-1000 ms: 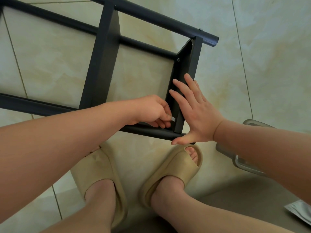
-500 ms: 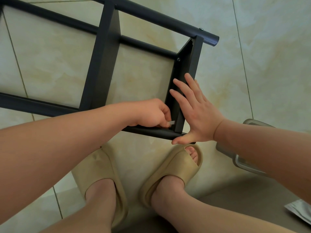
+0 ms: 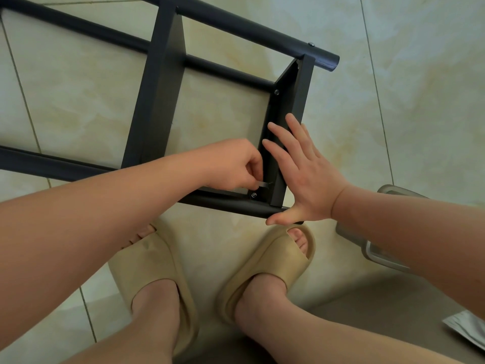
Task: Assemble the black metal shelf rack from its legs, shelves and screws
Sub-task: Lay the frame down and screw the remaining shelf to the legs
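Note:
The black metal shelf rack (image 3: 154, 101) lies on its side on the tiled floor, its round legs running left to right. My left hand (image 3: 233, 166) pinches a small silver hex key (image 3: 263, 184) just above a screw (image 3: 253, 194) at the near corner, where the end shelf (image 3: 291, 122) meets the near leg (image 3: 236, 204). My right hand (image 3: 301, 172) presses flat, fingers straight, against the outer face of that end shelf, thumb under the leg's end. Another screw (image 3: 276, 92) sits at the shelf's far inner corner, and a third screw (image 3: 311, 44) on the far leg.
My two feet in beige slides (image 3: 157, 269) stand just below the rack. A grey plastic tray (image 3: 380, 248) lies under my right forearm. A silvery plastic packet (image 3: 469, 329) lies at the lower right on a darker mat.
My left hand has shifted slightly left and up from the corner, so the hex key and the screw head beneath it now show. My right hand and the rack stay still.

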Motion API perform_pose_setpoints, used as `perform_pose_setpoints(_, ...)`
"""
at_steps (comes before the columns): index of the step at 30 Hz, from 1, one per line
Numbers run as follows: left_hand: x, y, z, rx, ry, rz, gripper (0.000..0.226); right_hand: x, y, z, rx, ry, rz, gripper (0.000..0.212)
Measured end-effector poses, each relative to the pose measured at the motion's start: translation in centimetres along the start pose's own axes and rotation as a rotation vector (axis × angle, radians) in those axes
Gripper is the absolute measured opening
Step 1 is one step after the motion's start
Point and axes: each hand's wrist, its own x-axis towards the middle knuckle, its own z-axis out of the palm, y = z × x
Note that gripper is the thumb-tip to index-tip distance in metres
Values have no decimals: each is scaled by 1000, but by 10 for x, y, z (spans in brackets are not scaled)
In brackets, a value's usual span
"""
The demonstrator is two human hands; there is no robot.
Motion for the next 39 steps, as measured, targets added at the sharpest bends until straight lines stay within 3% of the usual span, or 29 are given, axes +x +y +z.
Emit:
perform_pose_setpoints(3, 4, 4, 4, -81, -4, 0, 6, 0, 0, 1, 4, 5, -2, 133)
perform_pose_setpoints(7, 4, 8, 11, -605, -110, -183, 9, 0, 1, 2, 7, 4, -2, 133)
perform_pose_setpoints(9, 3, 7, 14, -758, -127, -232, 6, 0, 1, 2, 8, 6, -5, 133)
perform_pose_setpoints(17, 7, 4, 17, -788, -64, -255, 6, 0, 2, 2, 1, 5, -5, 133)
perform_pose_setpoints(22, 7, 3, 16, -891, -61, -281, 20, 0, 1, 1, 6, 10, -10, 133)
perform_pose_setpoints(27, 8, 3, 16, -951, -51, -286, 4, 0, 1, 1, 1, 7, -10, 134)
perform_pose_setpoints(39, 5, 0, 15, -943, -115, -303, 4, 0, 0, 1, 8, 7, -9, 133)
